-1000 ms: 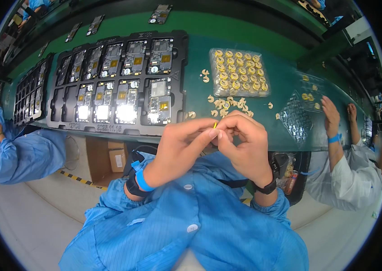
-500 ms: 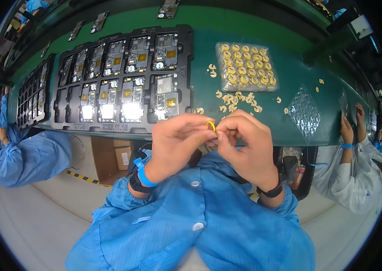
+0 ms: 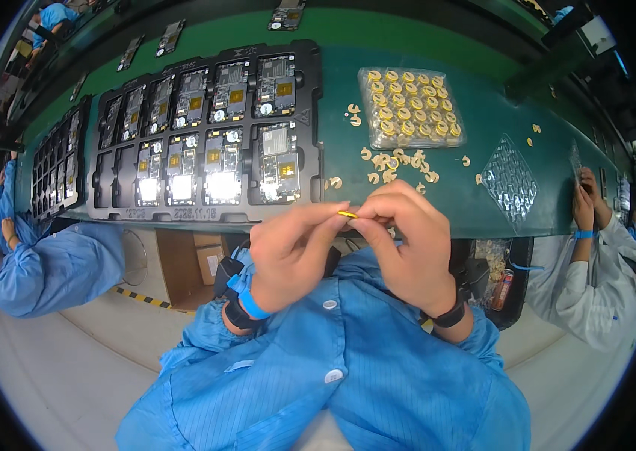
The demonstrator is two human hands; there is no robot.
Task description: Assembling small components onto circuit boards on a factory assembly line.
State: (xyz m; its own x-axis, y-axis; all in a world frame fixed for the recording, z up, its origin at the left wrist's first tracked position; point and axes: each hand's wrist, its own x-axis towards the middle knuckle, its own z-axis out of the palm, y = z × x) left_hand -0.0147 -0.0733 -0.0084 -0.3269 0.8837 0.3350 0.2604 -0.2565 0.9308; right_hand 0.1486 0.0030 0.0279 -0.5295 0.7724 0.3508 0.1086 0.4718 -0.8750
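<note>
Across the person's front spreads the green bench, its surface smooth with a soft sheen. The largest thing on it, left of the middle, is the black tray, moulded plastic with a thick rim, both of its rows bearing flat, oblong boards (several near ones throw back a hard white glare). Right of it stands the clear tray, thin, glossy and squarish, its rows of yellow-rimmed rounds looking close to complete, as far as can be judged. Further right, a clear sheet of dimpled plastic lies turned like a diamond.

The left hand and right hand meet just off the bench's near edge, each pinching with thumb and forefinger. Between their fingertips is the yellow piece, slim and edge-on, so its full outline cannot be told. Its handling seems midway: it is gripped from both sides and not yet set down. Smallest are the loose pieces, cream, flat and notched, scattered below the clear tray; these appear to remain unplaced.
</note>
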